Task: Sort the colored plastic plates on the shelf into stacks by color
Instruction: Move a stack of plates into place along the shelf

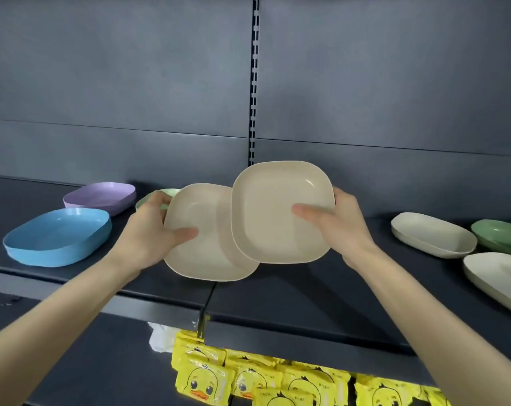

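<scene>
Alignment matters most here: your left hand [148,230] grips the lower beige plate [201,250] at its left edge, thumb inside, and your right hand [333,224] grips the upper beige plate [274,212] the same way, one corner overlapping the lower one, both held above the front of the shelf [307,291]. Turn the upper plate until the edges run parallel, then lower it straight so it nests. Put the pair down apart from the blue plate [58,235] and the purple plate [102,197].

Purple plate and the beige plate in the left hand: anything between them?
Head view: a light green plate, partly hidden by the left hand, lies between the purple plate and that beige plate.
</scene>
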A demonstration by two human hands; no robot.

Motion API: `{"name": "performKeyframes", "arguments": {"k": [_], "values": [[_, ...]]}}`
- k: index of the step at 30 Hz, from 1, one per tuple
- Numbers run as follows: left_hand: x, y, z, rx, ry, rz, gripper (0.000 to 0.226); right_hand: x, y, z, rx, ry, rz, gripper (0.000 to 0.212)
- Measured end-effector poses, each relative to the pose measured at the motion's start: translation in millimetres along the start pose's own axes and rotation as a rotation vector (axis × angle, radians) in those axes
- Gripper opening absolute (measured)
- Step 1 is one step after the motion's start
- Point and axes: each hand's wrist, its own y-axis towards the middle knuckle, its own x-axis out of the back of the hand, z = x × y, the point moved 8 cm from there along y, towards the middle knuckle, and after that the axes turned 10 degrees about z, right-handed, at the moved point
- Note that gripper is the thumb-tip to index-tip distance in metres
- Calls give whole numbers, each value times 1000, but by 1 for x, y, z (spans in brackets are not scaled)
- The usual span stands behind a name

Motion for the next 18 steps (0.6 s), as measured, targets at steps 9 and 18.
{"name": "performKeyframes", "arguments": {"k": [9, 18], "values": [[-9, 47, 24, -65, 180, 165, 74, -24, 43, -11, -56, -63, -18, 36], [-31, 69, 43, -60, 359, 367, 73, -36, 40, -16, -119, -204, -127, 47]]}}
